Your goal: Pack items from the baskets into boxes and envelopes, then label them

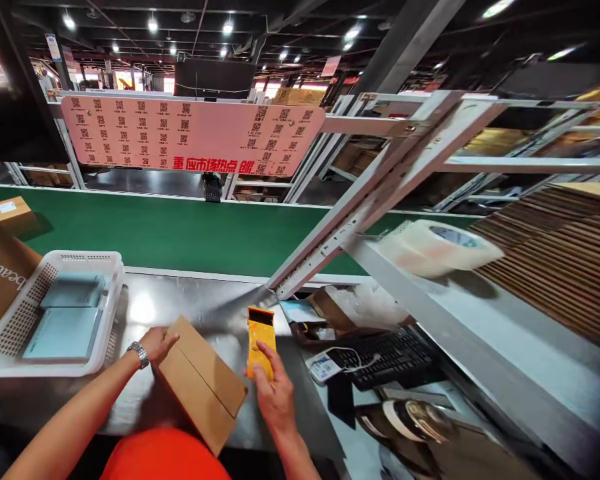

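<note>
My left hand point(159, 343) rests on the far left corner of a closed brown cardboard box point(203, 383) that lies on the steel worktable point(145, 307); its fingers curl over the box edge. My right hand point(275, 393) grips a yellow handheld scanner point(260, 340) just right of the box, holding it upright above the table. A watch sits on my left wrist.
A white plastic basket point(55, 313) with pale blue packets stands at the left. A green conveyor belt point(180, 230) runs behind, carrying a small box point(10, 210). A keyboard point(385, 357), a tape roll point(437, 247) and stacked flat cardboard point(555, 247) lie at the right.
</note>
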Tool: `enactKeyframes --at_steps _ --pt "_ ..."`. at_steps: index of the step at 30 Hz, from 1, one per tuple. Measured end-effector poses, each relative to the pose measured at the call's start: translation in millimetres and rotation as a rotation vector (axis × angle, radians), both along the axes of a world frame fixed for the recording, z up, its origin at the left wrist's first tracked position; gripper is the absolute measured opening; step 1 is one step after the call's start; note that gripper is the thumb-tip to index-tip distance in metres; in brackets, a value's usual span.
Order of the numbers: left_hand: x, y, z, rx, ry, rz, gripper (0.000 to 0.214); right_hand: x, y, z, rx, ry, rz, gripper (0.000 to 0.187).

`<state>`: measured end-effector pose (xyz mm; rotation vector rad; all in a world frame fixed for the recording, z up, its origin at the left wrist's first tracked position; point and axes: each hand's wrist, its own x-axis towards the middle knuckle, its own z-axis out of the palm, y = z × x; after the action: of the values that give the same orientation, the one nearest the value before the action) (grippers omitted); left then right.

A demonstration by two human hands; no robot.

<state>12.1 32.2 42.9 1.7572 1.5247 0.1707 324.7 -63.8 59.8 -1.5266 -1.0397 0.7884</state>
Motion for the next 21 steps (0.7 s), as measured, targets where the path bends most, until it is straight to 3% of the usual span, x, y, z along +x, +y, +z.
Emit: enactKeyframes --at_steps 3,6,12,18,21 --pt "1 1 -1.8 0.003 -0.02 -0.011 0.061 -13 -17 23.6 -0.055 0.329 0.051 0.06" --pt "0 3 -5.4 0.008 -0.046 -0.023 0.064 -38 -24 22.1 -0.211 0.484 0.172 0.063" --pt "0 5 -12.2 0.002 -0.078 -0.007 0.059 -58 -20 -14.5 -0.241 0.408 0.166 0.07" --pt "0 3 -10.4 -0.013 -0.119 0.024 0.06 -48 -27 -24.6 -0.235 0.338 0.214 0.069" --pt "-7 7 -9.3 -0.101 -0.202 0.031 0.063 -45 -30 -32.1 -0.209 0.289 0.265 0.07"
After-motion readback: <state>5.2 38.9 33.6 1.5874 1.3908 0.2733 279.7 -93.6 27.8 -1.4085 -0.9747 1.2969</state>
